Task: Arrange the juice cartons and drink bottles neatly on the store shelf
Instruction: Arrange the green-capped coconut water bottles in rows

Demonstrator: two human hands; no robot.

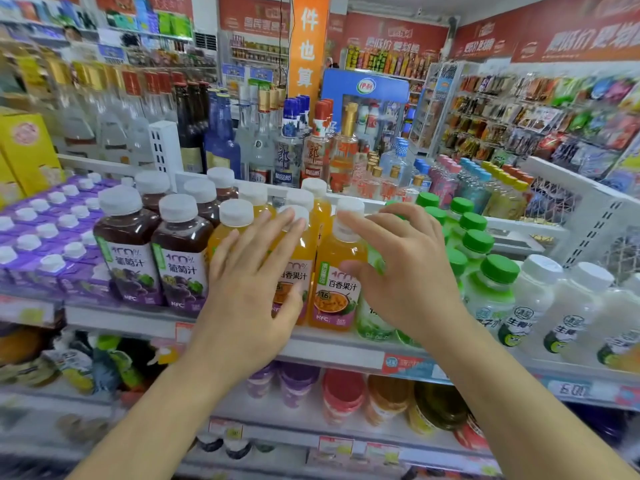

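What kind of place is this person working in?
Most likely a small grocery or convenience store. Rows of matching juice bottles stand on a shelf with price tags along its edge, liquor bottles sit behind, and a branded drinks fridge stands farther back.

- Juice cartons (52, 244): purple, white screw caps, packed in rows at shelf left.
- Grape juice bottles (156, 258): dark, white caps, upright beside the cartons.
- Passion-fruit juice bottles (337, 271): orange, white caps, upright at shelf (329, 351) centre.
- Green-capped bottles (488, 289): upright, right of these.

Two bare forearms, no sleeves
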